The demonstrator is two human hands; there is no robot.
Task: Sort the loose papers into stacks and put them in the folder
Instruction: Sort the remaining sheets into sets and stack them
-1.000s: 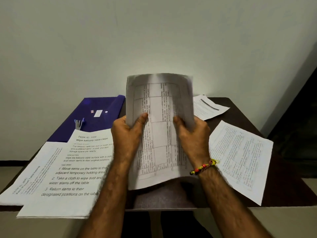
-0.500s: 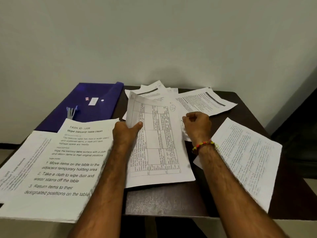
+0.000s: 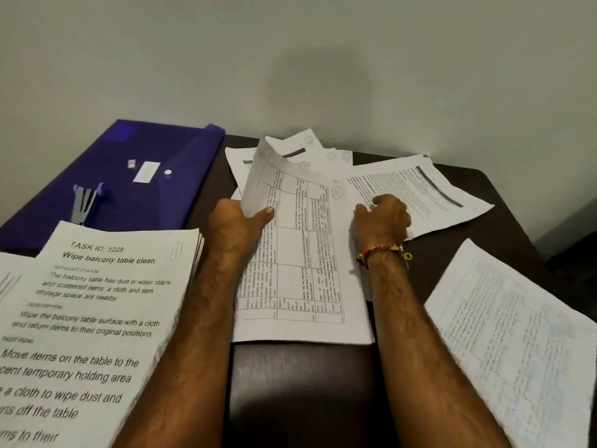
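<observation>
Dark table [image 3: 300, 392] against a pale wall [image 3: 290, 59], papers spread over most of it. Blue folder [image 3: 135, 176] lies flat at the far left corner, partly past the table edge, a small white label [image 3: 146, 172] on its cover and a grey clip [image 3: 84, 202] near its front edge. Thick stack of printed pages [image 3: 97, 318] sits front left, overlapping the folder's near edge; top page headed "TASK ID: 1228, Wipe balcony table clean". Further sheet edge [image 3: 9, 286] shows to its left, cut by the frame. Front right, a sheet of fine print [image 3: 517, 334] lies at a slant, well apart from the rest. Centre, a page with a ruled table [image 3: 297, 270] lies between the two forearms, its far left corner curling up off the surface. Behind it, a loose fan of sheets [image 3: 297, 150] near the wall, and to the right a page with a dark stripe [image 3: 429, 189] lying askew. Left hand [image 3: 235, 227] pinches the left edge of the ruled page, thumb on top, fingers underneath. Right hand [image 3: 381, 221] rests on the near edge of the striped page, fingers curled under; cannot tell whether it grips any paper. Beaded thread band [image 3: 384, 252], red and yellow, on the right wrist.
</observation>
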